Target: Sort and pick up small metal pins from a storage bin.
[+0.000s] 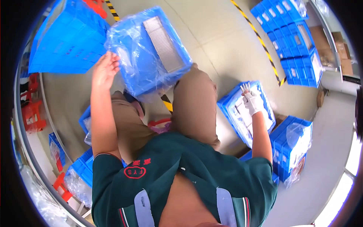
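Observation:
In front of me a blue plastic crate (pixel 166 22) is lined with a clear plastic bag (pixel 126 62). A long row of thin, silvery flat pieces (pixel 163 43) stands packed along its right part. At the crate's left edge, my bare left hand (pixel 106 70) has its fingers bent together on the bag's edge. My right hand (pixel 252 103), in a white glove, grips a small bunch of thin metal pieces (pixel 245 88), fanned at their upper ends. It is above a second blue crate (pixel 228 109) with pale wrapping and light-coloured contents inside.
Blue crates (pixel 68 41) are stacked at the far left, and more crates (pixel 289 41) at the far right. Another blue crate (pixel 289 140) with plastic film stands right of me. Red stools (pixel 33 113) are at left. Black-and-yellow tape (pixel 261 41) marks the floor.

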Demonstrator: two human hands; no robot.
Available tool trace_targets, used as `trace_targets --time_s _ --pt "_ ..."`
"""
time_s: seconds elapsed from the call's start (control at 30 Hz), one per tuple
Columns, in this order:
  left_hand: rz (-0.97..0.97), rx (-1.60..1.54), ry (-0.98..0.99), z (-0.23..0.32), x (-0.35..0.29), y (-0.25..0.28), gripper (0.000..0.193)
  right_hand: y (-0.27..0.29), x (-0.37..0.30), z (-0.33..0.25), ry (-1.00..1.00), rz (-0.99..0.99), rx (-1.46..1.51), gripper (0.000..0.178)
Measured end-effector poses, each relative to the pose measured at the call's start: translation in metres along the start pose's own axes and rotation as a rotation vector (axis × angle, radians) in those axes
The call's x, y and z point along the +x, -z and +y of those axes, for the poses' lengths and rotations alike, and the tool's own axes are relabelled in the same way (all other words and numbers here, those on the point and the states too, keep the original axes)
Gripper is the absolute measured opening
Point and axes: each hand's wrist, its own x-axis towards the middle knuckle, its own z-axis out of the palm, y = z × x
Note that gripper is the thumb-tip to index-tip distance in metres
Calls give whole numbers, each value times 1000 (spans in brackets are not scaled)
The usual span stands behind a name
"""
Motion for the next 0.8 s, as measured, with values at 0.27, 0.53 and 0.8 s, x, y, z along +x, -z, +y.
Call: trace_targets --time_s 0.27,0.53,0.8 --pt "-239 -132 -69 3 6 -36 21 -160 -36 -171 563 -310 -8 16" --pt "-190 -406 -85 -2 8 -17 22 -316 -78 -225 832 -524 -209 12" --pt "-207 -443 -73 -3 13 -6 19 -345 -75 -223 838 -554 -240 11"
